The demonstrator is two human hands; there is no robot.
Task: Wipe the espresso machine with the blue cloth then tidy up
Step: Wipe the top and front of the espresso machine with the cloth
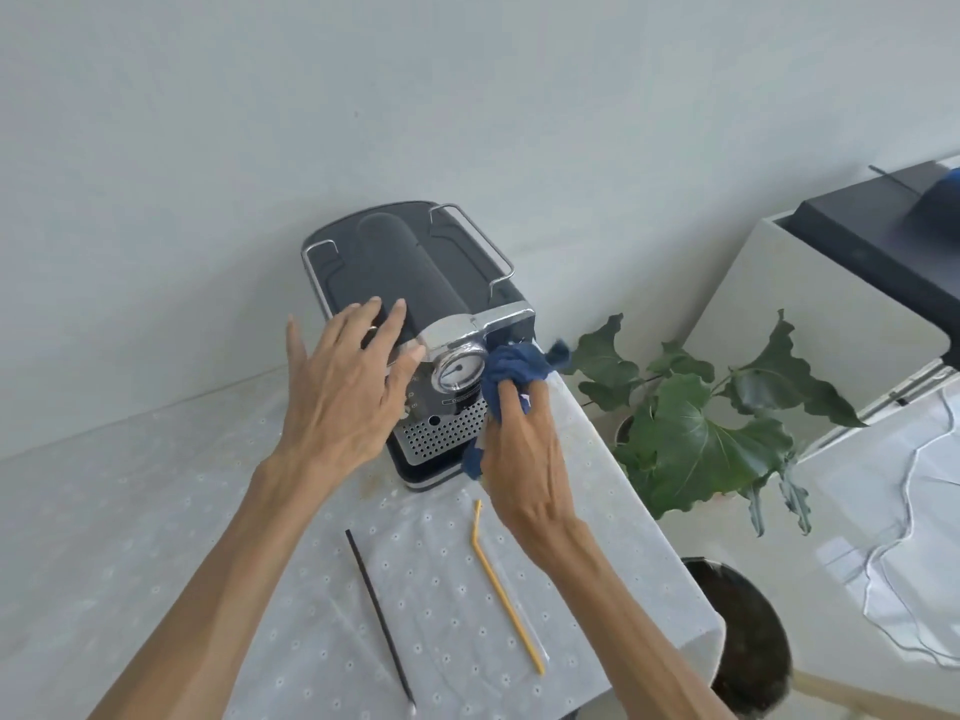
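Note:
A dark grey and chrome espresso machine (415, 267) stands on the table by the wall, with a round gauge on its front. My left hand (345, 387) lies flat on the machine's front left top corner, fingers straight. My right hand (524, 459) grips a bunched blue cloth (511, 371) and holds it against the machine's front right side, just right of the gauge. Part of the cloth hangs below my palm.
A black straw (379, 621) and a yellow bent straw (506, 595) lie on the white dotted tablecloth (156, 537) in front of the machine. Right of the table's edge stand a leafy plant (691, 423) and a dark round bin (743, 636). A white cabinet (810, 304) lies further right.

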